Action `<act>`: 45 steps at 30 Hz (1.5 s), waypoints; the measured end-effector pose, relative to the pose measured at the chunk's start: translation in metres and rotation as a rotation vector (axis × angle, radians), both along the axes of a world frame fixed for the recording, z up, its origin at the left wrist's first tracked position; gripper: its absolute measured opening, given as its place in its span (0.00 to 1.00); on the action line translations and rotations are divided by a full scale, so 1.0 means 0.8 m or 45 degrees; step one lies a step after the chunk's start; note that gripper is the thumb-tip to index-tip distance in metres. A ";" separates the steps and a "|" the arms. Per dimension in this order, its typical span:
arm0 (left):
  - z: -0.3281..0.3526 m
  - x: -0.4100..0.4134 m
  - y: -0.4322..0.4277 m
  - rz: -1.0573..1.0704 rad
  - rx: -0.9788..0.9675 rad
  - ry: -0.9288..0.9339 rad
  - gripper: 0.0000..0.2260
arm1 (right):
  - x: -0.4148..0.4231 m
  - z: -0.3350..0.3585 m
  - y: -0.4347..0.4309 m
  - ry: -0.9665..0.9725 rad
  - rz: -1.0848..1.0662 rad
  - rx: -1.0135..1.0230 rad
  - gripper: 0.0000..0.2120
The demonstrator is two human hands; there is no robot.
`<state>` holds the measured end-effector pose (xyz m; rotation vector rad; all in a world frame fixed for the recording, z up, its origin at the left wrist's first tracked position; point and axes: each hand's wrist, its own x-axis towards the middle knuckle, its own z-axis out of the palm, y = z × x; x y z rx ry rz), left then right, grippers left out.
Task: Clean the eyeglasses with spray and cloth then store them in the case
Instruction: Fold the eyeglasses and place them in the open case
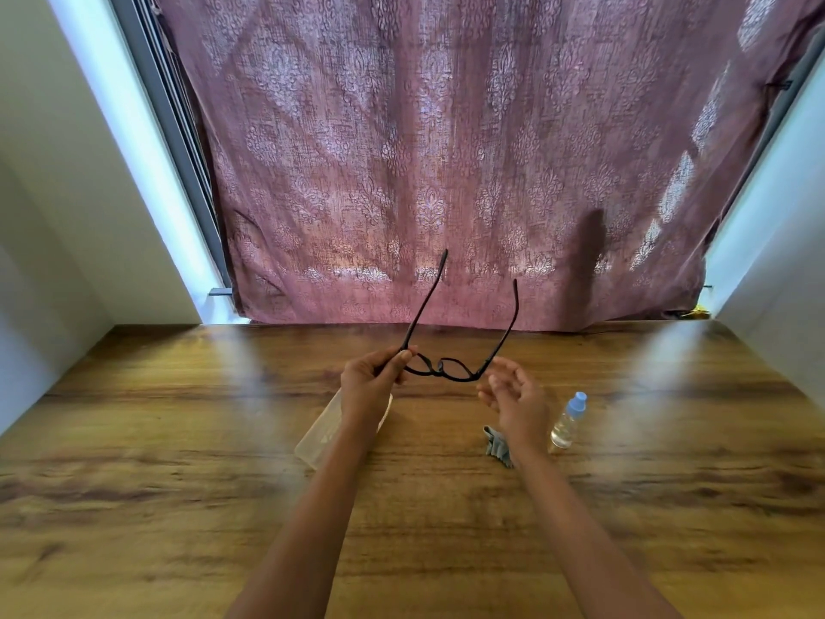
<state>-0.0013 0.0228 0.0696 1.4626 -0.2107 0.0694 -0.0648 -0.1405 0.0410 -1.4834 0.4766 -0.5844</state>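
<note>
The black-framed eyeglasses (pixel 446 368) hang above the table with both temples unfolded and pointing away from me. My left hand (pixel 372 379) pinches the frame at its left hinge. My right hand (pixel 513 395) sits just beside the right hinge with fingers curled apart; whether a fingertip touches the frame is unclear. A translucent case (pixel 319 433) lies on the table under my left wrist, partly hidden. The grey cloth (pixel 496 445) lies crumpled below my right wrist. A small clear spray bottle (pixel 568 423) with a blue cap stands to the right of it.
The wooden table (pixel 178 484) fills the lower view. A pink patterned curtain (pixel 424 172) hangs at its far edge. White walls (pixel 67 216) close in on both sides.
</note>
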 end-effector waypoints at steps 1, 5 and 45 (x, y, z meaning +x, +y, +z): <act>0.002 -0.001 0.000 -0.020 -0.037 0.001 0.08 | 0.000 0.000 -0.002 -0.005 -0.016 0.042 0.10; 0.005 -0.003 -0.001 -0.080 -0.116 0.001 0.08 | 0.000 0.005 -0.004 -0.052 0.069 0.175 0.11; -0.009 0.010 -0.001 0.080 -0.224 0.018 0.16 | -0.001 0.024 -0.005 -0.328 -0.155 -0.655 0.11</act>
